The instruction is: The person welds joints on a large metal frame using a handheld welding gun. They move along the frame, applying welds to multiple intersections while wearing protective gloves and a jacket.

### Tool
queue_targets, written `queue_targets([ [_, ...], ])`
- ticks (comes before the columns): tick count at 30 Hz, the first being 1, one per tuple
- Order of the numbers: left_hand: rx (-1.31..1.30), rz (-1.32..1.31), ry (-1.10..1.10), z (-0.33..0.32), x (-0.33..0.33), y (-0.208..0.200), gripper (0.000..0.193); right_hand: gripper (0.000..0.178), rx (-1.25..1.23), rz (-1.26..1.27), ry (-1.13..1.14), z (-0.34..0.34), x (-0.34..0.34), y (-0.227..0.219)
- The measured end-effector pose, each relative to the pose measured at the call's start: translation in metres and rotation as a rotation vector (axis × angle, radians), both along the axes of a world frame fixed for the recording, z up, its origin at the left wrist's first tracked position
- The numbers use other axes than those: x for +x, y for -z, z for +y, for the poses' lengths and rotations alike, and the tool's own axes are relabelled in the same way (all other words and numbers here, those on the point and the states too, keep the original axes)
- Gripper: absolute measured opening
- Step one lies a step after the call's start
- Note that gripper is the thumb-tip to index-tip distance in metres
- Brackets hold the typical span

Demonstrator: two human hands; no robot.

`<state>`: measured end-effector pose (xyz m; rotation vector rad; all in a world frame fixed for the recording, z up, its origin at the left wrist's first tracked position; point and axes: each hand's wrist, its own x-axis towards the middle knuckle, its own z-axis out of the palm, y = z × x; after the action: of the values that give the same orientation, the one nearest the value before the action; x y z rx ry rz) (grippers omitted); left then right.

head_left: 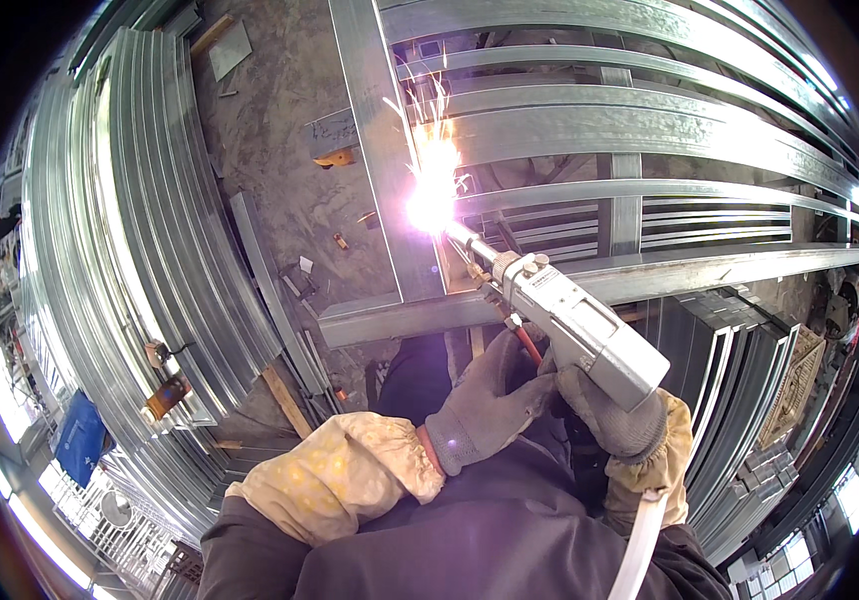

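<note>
My right hand (pixel 615 415), in a grey glove, is wrapped under the rear of a silver handheld welding torch (pixel 590 325); the grip itself is hidden. Also gloved in grey, my left hand (pixel 490 400) closes beneath the torch's front half, against a red tube (pixel 527 343); its fingertips are partly covered. The torch slants up and left, its nozzle (pixel 465 236) at a bright glare with sparks flying upward. That glare sits on the right edge of a galvanized steel post (pixel 382 150), part of a frame, and hides the joint there.
Long steel profiles (pixel 150 180) are stacked at left. Parallel rails (pixel 570 130) of the frame spread to the right, above a lower beam (pixel 590 285). More stacked tubes (pixel 720 340) stand at lower right. Scraps and an orange-handled tool (pixel 335 158) lie on the floor. A pale hose (pixel 640 545) hangs by my right sleeve.
</note>
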<state>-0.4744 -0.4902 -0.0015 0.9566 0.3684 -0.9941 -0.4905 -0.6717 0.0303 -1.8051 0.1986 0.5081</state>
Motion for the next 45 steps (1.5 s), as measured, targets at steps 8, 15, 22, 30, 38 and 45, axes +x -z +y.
queue_targets([
  [8, -0.015, 0.040, -0.002, -0.001, -0.002, 0.000, 0.050, 0.032, 0.022, -0.074, -0.021, -0.003, 0.003, -0.002],
  [15, -0.011, 0.001, -0.010, -0.001, -0.003, 0.000, 0.043, 0.034, 0.039, -0.052, 0.009, -0.001, 0.001, 0.000],
  [22, 0.020, -0.013, 0.001, -0.002, -0.003, -0.001, 0.039, 0.038, 0.003, -0.117, -0.020, -0.003, -0.002, 0.002],
  [30, 0.019, -0.010, 0.001, -0.003, -0.006, 0.001, 0.036, 0.028, -0.026, -0.172, -0.025, -0.001, 0.002, 0.001],
  [38, 0.003, -0.020, -0.026, -0.003, -0.010, 0.006, 0.034, 0.045, 0.004, -0.119, -0.059, -0.004, 0.002, -0.001],
  [45, 0.053, -0.056, -0.022, -0.004, -0.012, 0.009, 0.031, 0.049, 0.028, -0.076, -0.016, -0.003, 0.001, 0.004],
])
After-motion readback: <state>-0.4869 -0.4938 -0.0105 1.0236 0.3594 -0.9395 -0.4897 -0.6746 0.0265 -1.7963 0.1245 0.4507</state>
